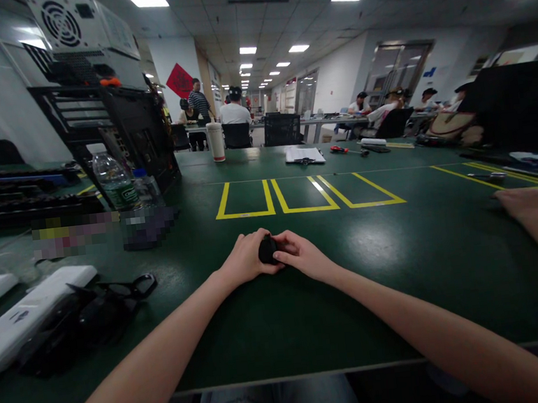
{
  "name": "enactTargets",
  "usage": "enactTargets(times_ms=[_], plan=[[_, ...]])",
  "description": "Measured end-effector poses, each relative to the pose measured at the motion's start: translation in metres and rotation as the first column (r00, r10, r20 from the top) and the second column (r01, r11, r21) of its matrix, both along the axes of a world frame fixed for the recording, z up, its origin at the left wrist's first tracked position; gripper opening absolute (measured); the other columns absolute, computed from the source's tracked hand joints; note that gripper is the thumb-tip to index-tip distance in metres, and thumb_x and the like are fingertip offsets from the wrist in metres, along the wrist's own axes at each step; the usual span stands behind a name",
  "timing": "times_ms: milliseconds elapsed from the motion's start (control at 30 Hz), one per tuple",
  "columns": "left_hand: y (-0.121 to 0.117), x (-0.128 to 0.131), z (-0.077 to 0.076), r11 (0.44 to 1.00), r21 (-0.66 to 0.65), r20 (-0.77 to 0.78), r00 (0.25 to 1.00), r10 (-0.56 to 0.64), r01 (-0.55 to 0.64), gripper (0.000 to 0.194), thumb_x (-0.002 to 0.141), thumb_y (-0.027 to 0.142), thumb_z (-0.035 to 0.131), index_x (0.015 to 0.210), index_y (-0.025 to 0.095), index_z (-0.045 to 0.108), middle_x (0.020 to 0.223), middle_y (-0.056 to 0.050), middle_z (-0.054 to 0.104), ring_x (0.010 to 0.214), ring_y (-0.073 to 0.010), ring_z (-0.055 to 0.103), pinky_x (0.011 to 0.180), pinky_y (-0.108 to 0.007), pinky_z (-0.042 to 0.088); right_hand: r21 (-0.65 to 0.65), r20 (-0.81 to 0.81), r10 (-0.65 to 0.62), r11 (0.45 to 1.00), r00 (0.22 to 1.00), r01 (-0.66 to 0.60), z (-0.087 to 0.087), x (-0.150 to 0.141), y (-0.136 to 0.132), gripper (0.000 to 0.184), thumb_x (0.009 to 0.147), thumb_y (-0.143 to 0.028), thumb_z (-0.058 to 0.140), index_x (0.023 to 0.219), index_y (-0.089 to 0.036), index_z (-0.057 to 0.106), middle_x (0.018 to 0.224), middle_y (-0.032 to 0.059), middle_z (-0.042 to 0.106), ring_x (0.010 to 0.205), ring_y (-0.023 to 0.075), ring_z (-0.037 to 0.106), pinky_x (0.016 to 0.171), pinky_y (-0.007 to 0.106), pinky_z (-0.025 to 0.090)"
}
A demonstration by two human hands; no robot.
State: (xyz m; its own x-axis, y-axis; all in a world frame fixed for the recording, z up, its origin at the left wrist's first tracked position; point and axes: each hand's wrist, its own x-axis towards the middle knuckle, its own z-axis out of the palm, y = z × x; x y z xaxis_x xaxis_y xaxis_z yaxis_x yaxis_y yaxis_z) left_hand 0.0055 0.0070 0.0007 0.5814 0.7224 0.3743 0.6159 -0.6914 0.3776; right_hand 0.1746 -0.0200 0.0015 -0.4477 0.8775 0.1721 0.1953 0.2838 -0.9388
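A small round black object (267,251) sits between my two hands over the middle of the green table (282,328); its kind is not clear. My left hand (246,258) is closed around its left side, thumb below and fingers above. From the right, my right hand (301,256) pinches its edge with thumb and fingertips. Beyond my hands, yellow tape (246,215) marks several open-sided boxes on the tabletop.
At left lie white power banks (43,292), black glasses (128,287), water bottles (111,176) and a computer case (137,132). Farther back are a tumbler (215,142), clipboard (305,155) and screwdriver (340,149). Another person's hand (529,203) rests at right.
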Motion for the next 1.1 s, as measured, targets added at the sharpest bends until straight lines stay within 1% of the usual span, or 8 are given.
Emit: enactTargets(times_ms=[167,367,467,533,633,800,1000,1100], plan=[[-0.0002,-0.0006,-0.0004,1.0,0.011,0.005,1.0,-0.004,0.004,0.057,0.058,0.047,0.061,0.102,0.019,0.04,0.092,-0.005,0.053,0.085,-0.0229,0.052,0.073,-0.034,0.034,0.03,-0.027,-0.044,0.999,0.999,0.045,-0.0062,-0.0018,0.0021,0.019,0.078,-0.029,0.046,0.096,-0.021,0.046,0.098,0.0021,0.052,0.093,0.0157,0.053,0.079,0.035,0.046],[0.0012,-0.0005,-0.0029,1.0,0.024,0.005,1.0,-0.003,0.003,0.057,0.058,0.047,0.061,0.102,0.019,0.04,0.092,-0.005,0.054,0.084,-0.0226,0.052,0.073,-0.034,0.034,-0.039,-0.022,-0.06,0.997,0.998,0.059,-0.002,-0.0006,0.0042,0.026,0.076,-0.028,0.05,0.099,-0.019,0.045,0.1,0.0044,0.052,0.094,0.0162,0.053,0.08,0.035,0.045],[0.0022,-0.0002,-0.0042,1.0,0.028,0.008,1.0,-0.002,0.002,0.058,0.057,0.047,0.062,0.102,0.019,0.04,0.092,-0.005,0.054,0.083,-0.0224,0.052,0.074,-0.035,0.034,-0.058,-0.001,-0.021,0.998,1.0,0.021,0.0007,0.0003,0.0036,0.024,0.077,-0.028,0.049,0.098,-0.018,0.046,0.098,0.0045,0.052,0.093,0.0166,0.053,0.081,0.036,0.045],[0.0025,-0.0001,-0.0044,0.999,0.033,0.006,1.0,0.003,-0.003,0.058,0.057,0.046,0.063,0.102,0.019,0.04,0.092,-0.005,0.054,0.083,-0.0224,0.052,0.074,-0.035,0.034,-0.042,-0.017,0.016,0.999,1.0,-0.017,0.001,0.0009,0.0025,0.023,0.076,-0.026,0.05,0.096,-0.018,0.046,0.098,0.0034,0.052,0.093,0.0161,0.053,0.081,0.035,0.044],[0.0023,-0.0002,-0.0039,1.0,0.024,0.002,1.0,-0.008,0.008,0.056,0.058,0.045,0.062,0.102,0.019,0.04,0.091,-0.004,0.054,0.082,-0.0215,0.052,0.073,-0.034,0.035,-0.009,-0.034,0.039,0.999,0.999,-0.039,0.0,0.002,0.0005,0.027,0.073,-0.024,0.054,0.098,-0.021,0.043,0.101,0.0021,0.049,0.093,0.0154,0.053,0.081,0.034,0.045],[0.0011,-0.001,-0.0027,1.0,0.01,0.02,1.0,-0.015,0.014,0.057,0.058,0.047,0.062,0.102,0.02,0.04,0.092,-0.004,0.053,0.083,-0.0213,0.051,0.074,-0.034,0.034,0.002,-0.005,-0.008,1.0,1.0,0.008,-0.0005,0.0014,0.0004,0.02,0.078,-0.031,0.046,0.095,-0.021,0.044,0.097,0.0019,0.049,0.086,0.0151,0.055,0.072,0.033,0.048],[0.0011,-0.0005,-0.0023,1.0,-0.015,0.016,1.0,0.001,-0.001,0.057,0.057,0.047,0.062,0.102,0.02,0.04,0.092,-0.004,0.054,0.084,-0.0217,0.051,0.075,-0.035,0.034,-0.026,0.039,-0.067,0.997,0.997,0.068,0.0007,-0.0005,0.0034,0.026,0.077,-0.031,0.047,0.1,-0.019,0.043,0.101,0.0045,0.049,0.091,0.0165,0.053,0.077,0.036,0.047],[0.0011,-0.0002,-0.0024,1.0,-0.011,0.017,1.0,0.001,-0.001,0.056,0.057,0.047,0.062,0.101,0.02,0.04,0.091,-0.004,0.054,0.083,-0.0218,0.052,0.074,-0.035,0.034,-0.041,0.049,-0.033,0.999,0.998,0.035,0.0021,0.0003,0.0021,0.024,0.078,-0.03,0.046,0.099,-0.019,0.044,0.1,0.0044,0.05,0.089,0.0166,0.054,0.076,0.037,0.047]])
